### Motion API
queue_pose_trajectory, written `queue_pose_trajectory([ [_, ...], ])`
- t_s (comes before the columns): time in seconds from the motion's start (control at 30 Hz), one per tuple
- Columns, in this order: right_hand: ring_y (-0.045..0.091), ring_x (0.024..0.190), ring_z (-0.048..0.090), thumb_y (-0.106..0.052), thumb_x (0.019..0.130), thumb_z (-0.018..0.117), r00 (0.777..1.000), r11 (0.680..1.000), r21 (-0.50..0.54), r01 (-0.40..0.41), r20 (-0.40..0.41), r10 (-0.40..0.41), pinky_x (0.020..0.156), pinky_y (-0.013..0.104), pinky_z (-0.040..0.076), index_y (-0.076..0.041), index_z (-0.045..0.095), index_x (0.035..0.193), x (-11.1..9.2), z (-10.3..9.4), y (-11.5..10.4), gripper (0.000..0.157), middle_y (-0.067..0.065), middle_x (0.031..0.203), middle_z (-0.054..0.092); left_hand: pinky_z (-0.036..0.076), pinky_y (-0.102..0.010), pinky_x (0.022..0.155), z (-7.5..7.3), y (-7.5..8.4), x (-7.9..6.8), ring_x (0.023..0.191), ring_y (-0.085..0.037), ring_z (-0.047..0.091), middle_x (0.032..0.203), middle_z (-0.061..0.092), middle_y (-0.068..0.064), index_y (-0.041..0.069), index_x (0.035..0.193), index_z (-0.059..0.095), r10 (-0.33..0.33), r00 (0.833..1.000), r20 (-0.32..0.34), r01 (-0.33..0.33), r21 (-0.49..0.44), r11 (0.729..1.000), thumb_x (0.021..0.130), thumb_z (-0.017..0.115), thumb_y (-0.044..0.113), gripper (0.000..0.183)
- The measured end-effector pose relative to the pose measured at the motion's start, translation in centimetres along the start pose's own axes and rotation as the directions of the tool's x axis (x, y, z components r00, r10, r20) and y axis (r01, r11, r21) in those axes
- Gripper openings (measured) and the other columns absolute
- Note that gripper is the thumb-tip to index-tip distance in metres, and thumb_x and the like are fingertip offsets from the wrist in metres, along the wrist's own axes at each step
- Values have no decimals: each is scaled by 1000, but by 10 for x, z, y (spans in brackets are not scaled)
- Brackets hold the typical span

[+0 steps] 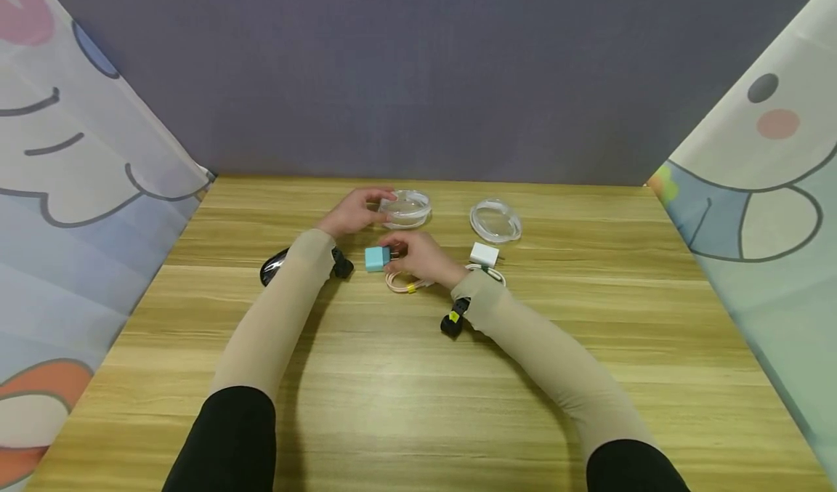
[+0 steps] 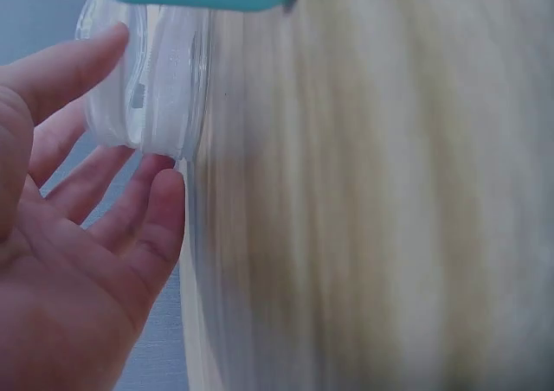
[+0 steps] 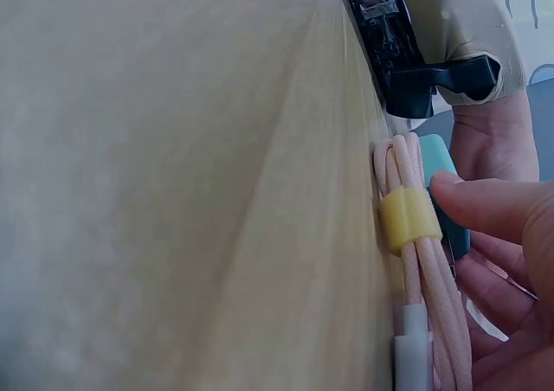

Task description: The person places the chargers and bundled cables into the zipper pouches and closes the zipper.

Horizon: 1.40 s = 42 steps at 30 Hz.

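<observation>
My left hand (image 1: 353,212) is at the far side of the table, thumb and fingers around the left side of a clear round case with a coiled white cable (image 1: 410,210). In the left wrist view the thumb lies over the case (image 2: 173,88) and the fingers reach behind and below it. Nearer to me, my right hand (image 1: 421,256) holds a teal plug charger (image 1: 375,259) at its prong end. The thumb touches the charger (image 3: 441,157) in the right wrist view; the other fingers are partly hidden. Beside that hand lies a pink cable bundle with a yellow tie (image 1: 410,287).
A second clear coiled cable case (image 1: 495,221) lies to the right. A white plug charger (image 1: 484,253) sits in front of it, beside a bundled cable with a dark tie (image 1: 497,274). A glossy black rounded object (image 1: 271,267) is partly behind my left forearm. A grey panel (image 1: 418,78) stands behind the table.
</observation>
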State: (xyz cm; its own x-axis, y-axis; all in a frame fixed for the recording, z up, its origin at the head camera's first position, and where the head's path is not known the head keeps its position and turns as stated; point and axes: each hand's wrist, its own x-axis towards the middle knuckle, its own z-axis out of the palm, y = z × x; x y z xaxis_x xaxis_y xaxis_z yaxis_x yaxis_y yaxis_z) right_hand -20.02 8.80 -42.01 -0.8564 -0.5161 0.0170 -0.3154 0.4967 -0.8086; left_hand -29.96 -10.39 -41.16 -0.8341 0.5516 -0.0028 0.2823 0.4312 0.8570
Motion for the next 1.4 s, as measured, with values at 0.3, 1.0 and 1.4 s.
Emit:
queue_pose_trajectory([
  [0.3,20,108,64,-12,85,81,1000,1000,-16,-3,4,3,91,29,50,-5,66,128,1,0,0,46,7,121,68,40,-48,106,0,0,-3,133,-32,44,151,46,-6,5,132,63,-29,999,-23,29,-13,1000,95,70,16,39],
  [1.0,25,113,63,-11,90,75,996,998,8,-66,-66,66,92,33,52,-4,64,131,0,-28,0,43,13,125,65,41,-44,105,-4,-4,-3,130,-24,49,147,51,-3,12,135,64,-47,998,-47,46,-18,999,95,68,37,47],
  [1.4,26,112,65,-13,89,77,945,988,36,-147,-291,151,90,34,53,-5,65,130,5,-44,8,44,14,124,67,44,-41,102,1,-3,-2,127,-22,52,143,55,-5,14,136,64,-75,996,-56,70,-86,994,96,67,39,47],
])
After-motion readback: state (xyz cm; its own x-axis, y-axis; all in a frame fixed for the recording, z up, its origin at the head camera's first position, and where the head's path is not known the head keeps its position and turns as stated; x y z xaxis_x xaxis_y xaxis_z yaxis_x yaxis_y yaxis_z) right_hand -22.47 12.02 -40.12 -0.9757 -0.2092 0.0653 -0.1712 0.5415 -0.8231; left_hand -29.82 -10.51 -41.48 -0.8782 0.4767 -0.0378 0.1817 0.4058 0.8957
